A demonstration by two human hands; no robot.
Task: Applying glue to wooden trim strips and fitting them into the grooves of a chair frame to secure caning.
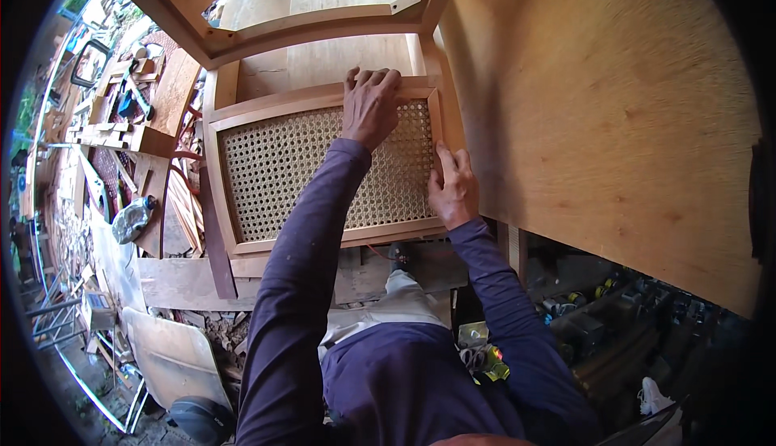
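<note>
While the rectangular pale-wood frame panel with woven cane mesh (323,167) sits in the light wooden chair frame (222,82), pressing evenly at both points would probably seat it square. Toward the panel's far right edge, the left hand (370,106) lies flat, fingers (373,80) close together over the top rail. Farther right, the right hand (454,191) presses the right rail, thumb on the cane, fingers loosely spread.
</note>
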